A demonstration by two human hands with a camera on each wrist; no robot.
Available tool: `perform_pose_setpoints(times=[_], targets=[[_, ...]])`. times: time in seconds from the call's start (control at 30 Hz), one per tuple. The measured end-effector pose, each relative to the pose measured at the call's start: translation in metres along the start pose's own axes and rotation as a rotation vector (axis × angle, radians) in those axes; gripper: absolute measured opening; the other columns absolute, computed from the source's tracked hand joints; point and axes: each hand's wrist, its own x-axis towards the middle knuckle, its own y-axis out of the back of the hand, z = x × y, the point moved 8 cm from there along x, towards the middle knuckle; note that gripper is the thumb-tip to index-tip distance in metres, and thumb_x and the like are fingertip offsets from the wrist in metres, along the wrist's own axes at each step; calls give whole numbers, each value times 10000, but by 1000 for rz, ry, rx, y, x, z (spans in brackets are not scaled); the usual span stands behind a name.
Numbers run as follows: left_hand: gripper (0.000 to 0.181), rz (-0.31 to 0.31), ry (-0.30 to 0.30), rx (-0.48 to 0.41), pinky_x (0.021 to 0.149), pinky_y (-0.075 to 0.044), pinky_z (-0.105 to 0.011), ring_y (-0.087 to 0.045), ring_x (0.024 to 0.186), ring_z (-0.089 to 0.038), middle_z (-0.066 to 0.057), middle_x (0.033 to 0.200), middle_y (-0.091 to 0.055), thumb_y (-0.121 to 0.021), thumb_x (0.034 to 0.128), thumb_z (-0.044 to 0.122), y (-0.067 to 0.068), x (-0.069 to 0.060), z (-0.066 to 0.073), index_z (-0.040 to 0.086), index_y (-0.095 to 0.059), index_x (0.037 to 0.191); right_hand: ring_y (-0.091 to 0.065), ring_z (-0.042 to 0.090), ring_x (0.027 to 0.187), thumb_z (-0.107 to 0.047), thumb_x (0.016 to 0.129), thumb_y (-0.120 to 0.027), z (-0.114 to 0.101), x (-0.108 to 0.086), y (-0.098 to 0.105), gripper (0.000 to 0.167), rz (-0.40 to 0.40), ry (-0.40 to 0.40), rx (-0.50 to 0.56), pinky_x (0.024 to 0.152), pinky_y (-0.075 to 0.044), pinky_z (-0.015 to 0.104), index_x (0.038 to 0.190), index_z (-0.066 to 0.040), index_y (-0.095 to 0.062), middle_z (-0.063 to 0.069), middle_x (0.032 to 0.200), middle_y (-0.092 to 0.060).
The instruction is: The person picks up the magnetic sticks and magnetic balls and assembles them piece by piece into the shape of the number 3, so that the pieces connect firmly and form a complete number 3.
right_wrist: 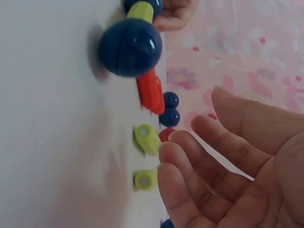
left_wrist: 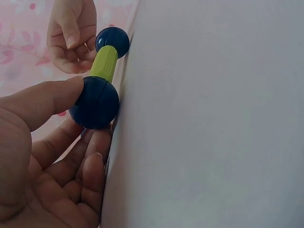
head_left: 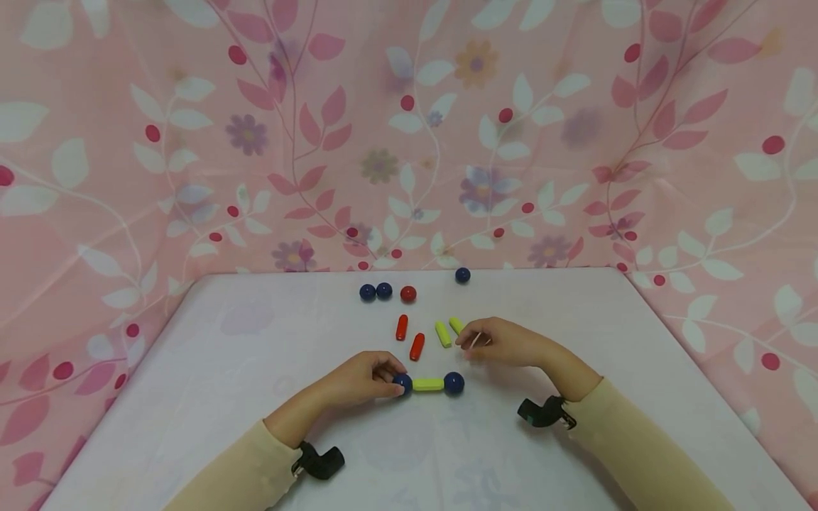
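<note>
My left hand [head_left: 358,380] pinches a blue ball [head_left: 405,381] between thumb and fingers. This ball is joined by a yellow-green rod [head_left: 428,384] to a second blue ball [head_left: 454,383], making a dumbbell shape lying on the table. In the left wrist view the thumb presses on the near ball [left_wrist: 95,104]. Behind and right of the dumbbell hovers my right hand [head_left: 505,342], its fingers loosely bent with nothing in them. Just beside its fingertips lie two loose yellow-green rods, one nearer [head_left: 444,334] and one partly hidden by the hand [head_left: 456,325].
Two red rods, one farther [head_left: 402,327] and one nearer [head_left: 417,346], lie behind the dumbbell. Farther back are a pair of blue balls [head_left: 375,292], a red ball [head_left: 408,294] and a lone blue ball [head_left: 463,275]. A floral curtain [head_left: 383,142] hangs behind the white table [head_left: 287,326].
</note>
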Motion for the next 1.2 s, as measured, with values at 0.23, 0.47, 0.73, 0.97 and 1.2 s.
perform_pose_setpoints(times=[0.23, 0.47, 0.73, 0.97, 1.2], targets=[[281, 3, 3, -7, 735, -508, -249, -587, 878, -169, 19, 947, -652, -787, 883, 226, 0, 0, 0, 122, -681, 1122, -622, 181, 949, -128, 952, -693, 7, 11, 20, 210, 125, -4, -29, 867, -515, 358, 1134, -23, -688, 14, 1046, -690], [284, 3, 7, -9, 744, -510, -247, -588, 873, -167, 21, 951, -652, -787, 883, 232, 0, 0, 0, 131, -681, 1127, -591, 197, 891, -133, 946, -702, 23, 25, 29, 212, 206, -88, -27, 784, -497, 324, 1127, -23, -692, 39, 1009, -676], [281, 6, 16, -15, 730, -503, -248, -583, 858, -169, 14, 935, -648, -786, 884, 226, 0, -2, 1, 129, -682, 1126, -579, 207, 871, -154, 934, -717, 46, 41, 29, 236, 227, -167, 36, 717, -497, 303, 1138, -42, -680, 60, 986, -638], [278, 9, 10, -3, 719, -492, -255, -574, 860, -168, 14, 924, -643, -783, 887, 235, 0, 0, 1, 133, -681, 1124, -575, 203, 907, -188, 911, -753, 57, 51, 24, 289, 243, -221, 42, 730, -497, 285, 1157, -54, -682, 55, 993, -632], [278, 10, 16, -8, 724, -484, -264, -575, 858, -172, 9, 911, -644, -784, 885, 237, 0, -1, -1, 132, -684, 1122, -571, 201, 905, -203, 875, -792, 55, 54, 21, 375, 232, -245, 5, 754, -491, 295, 1199, -47, -687, 46, 990, -634]])
